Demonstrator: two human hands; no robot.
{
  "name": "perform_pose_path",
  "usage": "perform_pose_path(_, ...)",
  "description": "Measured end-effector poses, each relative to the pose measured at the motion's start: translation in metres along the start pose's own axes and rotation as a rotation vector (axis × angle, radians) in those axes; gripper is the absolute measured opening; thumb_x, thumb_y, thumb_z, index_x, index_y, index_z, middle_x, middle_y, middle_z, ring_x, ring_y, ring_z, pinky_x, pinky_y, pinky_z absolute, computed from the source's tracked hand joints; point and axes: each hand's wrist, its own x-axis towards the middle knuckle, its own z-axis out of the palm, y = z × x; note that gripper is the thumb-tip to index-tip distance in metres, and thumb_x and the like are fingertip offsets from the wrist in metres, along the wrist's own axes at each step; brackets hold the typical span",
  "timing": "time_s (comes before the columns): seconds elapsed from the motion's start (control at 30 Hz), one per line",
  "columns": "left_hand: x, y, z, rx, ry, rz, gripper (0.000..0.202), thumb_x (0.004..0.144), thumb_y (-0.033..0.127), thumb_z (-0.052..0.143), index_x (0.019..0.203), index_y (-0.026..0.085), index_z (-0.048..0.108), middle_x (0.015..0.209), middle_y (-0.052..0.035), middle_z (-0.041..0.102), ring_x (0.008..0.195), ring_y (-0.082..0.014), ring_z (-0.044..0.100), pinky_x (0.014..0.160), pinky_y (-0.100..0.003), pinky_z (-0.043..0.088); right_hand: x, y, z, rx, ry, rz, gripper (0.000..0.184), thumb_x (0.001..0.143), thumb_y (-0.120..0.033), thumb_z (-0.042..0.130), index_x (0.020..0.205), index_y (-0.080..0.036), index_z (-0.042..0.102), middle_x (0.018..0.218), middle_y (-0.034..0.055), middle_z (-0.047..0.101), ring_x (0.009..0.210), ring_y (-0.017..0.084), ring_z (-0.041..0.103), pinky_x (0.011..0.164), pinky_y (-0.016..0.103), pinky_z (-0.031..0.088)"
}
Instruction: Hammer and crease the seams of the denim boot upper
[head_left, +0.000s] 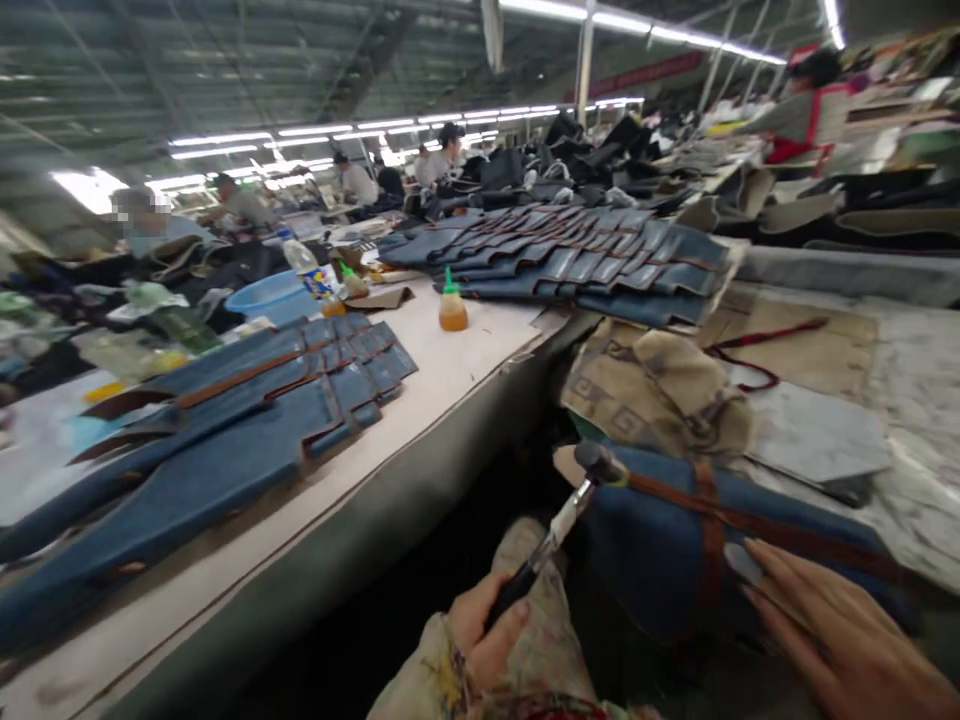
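Note:
My left hand (487, 625) is closed around the dark handle of a hammer (564, 515). The hammer's head is at the near left end of a brown strap on a blue panel (645, 545); contact between them is unclear. A second brown strap crosses the first on this panel. Over the panel's right part is my right hand (847, 630), fingers together around a thin tool with a rounded grey end (741, 563). Most of that tool is hidden by the fingers. Behind the panel lies a crumpled tan patterned cloth (660, 390).
Overlapping blue panels with brown straps (315, 390) lie on the white table (420, 430) at left; another stack (585, 250) is farther back. A glue bottle (453, 308), a water bottle (306, 265) and a blue basin (270, 297) stand there. A dark gap separates the surfaces. Several people work beyond.

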Motion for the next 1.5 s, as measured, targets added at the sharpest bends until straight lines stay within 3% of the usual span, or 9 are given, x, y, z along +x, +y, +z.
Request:
perform_pose_path(0.1, 0.013, 0.009, 0.007, -0.050, -0.045, -0.012, 0.041, 0.080, 0.050, 0.035, 0.090, 0.018, 0.058, 0.053, 0.0028, 0.046, 0.048, -0.0099, 0.044, 0.045, -0.020, 0.034, -0.009, 0.002, -0.005, -0.072, -0.063, -0.023, 0.052, 0.086, -0.038, 0.037, 0.135, -0.024, 0.026, 0.112, 0.0062, 0.055, 0.096, 0.023, 0.054, 0.083, 0.040, 0.041)
perform_pose_path(0.2, 0.028, 0.016, 0.018, -0.071, -0.072, 0.001, 0.045, 0.080, 0.053, 0.034, 0.088, 0.015, 0.057, 0.053, 0.0029, 0.043, 0.048, -0.0101, 0.043, 0.045, -0.020, 0.035, -0.015, -0.004, -0.008, -0.091, -0.070, 0.069, 0.046, 0.087, -0.032, 0.035, 0.132, -0.021, 0.031, 0.115, 0.0058, 0.052, 0.102, 0.022, 0.051, 0.088, 0.038, 0.039)
perform_pose_path(0.47, 0.049, 0.055, 0.032, 0.053, -0.122, 0.157, 0.051, 0.081, 0.054, 0.031, 0.104, 0.016, 0.054, 0.068, -0.0020, 0.057, 0.063, -0.0140, 0.054, 0.058, -0.021, 0.043, -0.015, -0.014, -0.005, -0.098, -0.022, 0.208, 0.041, 0.086, -0.022, 0.038, 0.127, -0.019, 0.038, 0.116, 0.0061, 0.051, 0.107, 0.022, 0.046, 0.091, 0.038, 0.039)
perform_pose_path(0.57, 0.049, 0.053, 0.033, 0.187, -0.141, 0.226, 0.045, 0.083, 0.048, 0.028, 0.104, 0.018, 0.052, 0.076, -0.0036, 0.060, 0.071, -0.0159, 0.057, 0.067, -0.023, 0.044, -0.017, -0.014, -0.005, -0.084, -0.036, 0.203, 0.041, 0.085, -0.019, 0.039, 0.126, -0.018, 0.039, 0.117, 0.0064, 0.050, 0.109, 0.021, 0.045, 0.091, 0.037, 0.040)
perform_pose_path(0.7, 0.056, 0.044, 0.036, 0.405, -0.259, 0.169, 0.037, 0.083, 0.042, 0.026, 0.096, 0.019, 0.053, 0.066, -0.0028, 0.059, 0.063, -0.0168, 0.059, 0.061, -0.024, 0.043, -0.019, -0.016, -0.006, -0.073, -0.034, 0.241, 0.041, 0.084, -0.018, 0.038, 0.125, -0.018, 0.041, 0.119, 0.0063, 0.050, 0.111, 0.022, 0.044, 0.091, 0.038, 0.041)
perform_pose_path(0.9, 0.052, 0.057, 0.028, 0.293, -0.125, 0.275, 0.039, 0.083, 0.047, 0.026, 0.102, 0.024, 0.051, 0.083, -0.0019, 0.063, 0.077, -0.0160, 0.060, 0.070, -0.021, 0.044, -0.018, -0.019, -0.007, -0.060, -0.009, 0.266, 0.038, 0.083, -0.020, 0.039, 0.120, -0.018, 0.047, 0.117, 0.0055, 0.052, 0.111, 0.021, 0.046, 0.091, 0.037, 0.043)
perform_pose_path(1.1, 0.065, 0.062, 0.031, 0.367, -0.262, 0.234, 0.032, 0.083, 0.038, 0.028, 0.093, 0.021, 0.052, 0.067, -0.0014, 0.061, 0.065, -0.0156, 0.060, 0.063, -0.022, 0.044, -0.020, -0.020, -0.007, -0.050, -0.011, 0.272, 0.041, 0.082, -0.015, 0.038, 0.123, -0.017, 0.043, 0.121, 0.0064, 0.049, 0.115, 0.022, 0.041, 0.092, 0.039, 0.042)
perform_pose_path(1.27, 0.065, 0.063, 0.029, 0.264, -0.170, 0.282, 0.037, 0.084, 0.046, 0.028, 0.103, 0.022, 0.049, 0.078, -0.0022, 0.063, 0.072, -0.0159, 0.060, 0.068, -0.022, 0.044, -0.024, -0.020, -0.008, -0.046, -0.036, 0.273, 0.046, 0.081, -0.011, 0.035, 0.126, -0.016, 0.039, 0.125, 0.0071, 0.045, 0.119, 0.022, 0.036, 0.095, 0.040, 0.039)
perform_pose_path(1.5, 0.067, 0.068, 0.033, 0.339, -0.240, 0.279, 0.034, 0.084, 0.042, 0.026, 0.097, 0.022, 0.050, 0.079, -0.0022, 0.063, 0.075, -0.0157, 0.061, 0.069, -0.021, 0.043, -0.025, -0.022, -0.008, -0.021, -0.014, 0.291, 0.049, 0.078, -0.006, 0.033, 0.125, -0.015, 0.040, 0.125, 0.0074, 0.044, 0.120, 0.021, 0.034, 0.096, 0.039, 0.038)
